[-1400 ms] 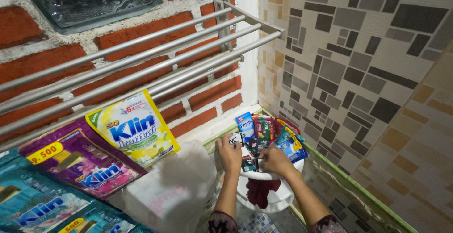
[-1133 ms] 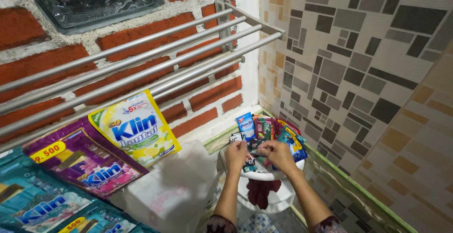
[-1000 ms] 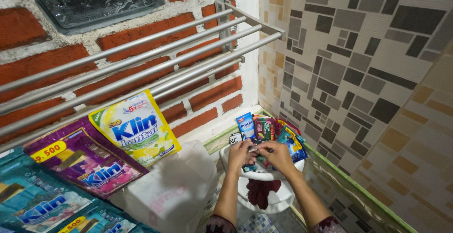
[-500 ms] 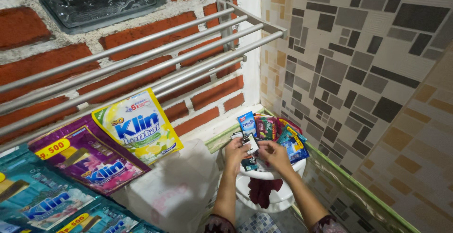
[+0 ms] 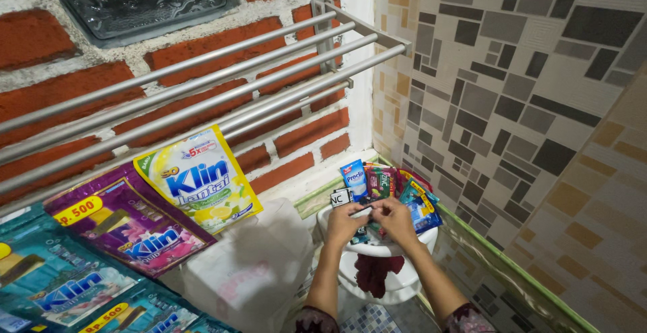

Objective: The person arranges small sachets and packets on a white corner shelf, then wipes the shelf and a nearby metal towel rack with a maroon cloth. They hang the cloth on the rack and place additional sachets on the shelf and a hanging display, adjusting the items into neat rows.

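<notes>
Sachet [image 5: 364,207] lowered, pinched between both fingers [image 5: 375,206]

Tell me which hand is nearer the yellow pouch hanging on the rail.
Left. The left hand is the one on the yellow pouch side, though well apart from it; the right hand is farther off, beside the blue sachets.

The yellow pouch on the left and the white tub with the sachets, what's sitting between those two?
In the head view, a white plastic bag sits between the yellow pouch and the white tub, where both hands, left hand and right hand, handle sachets.
</notes>
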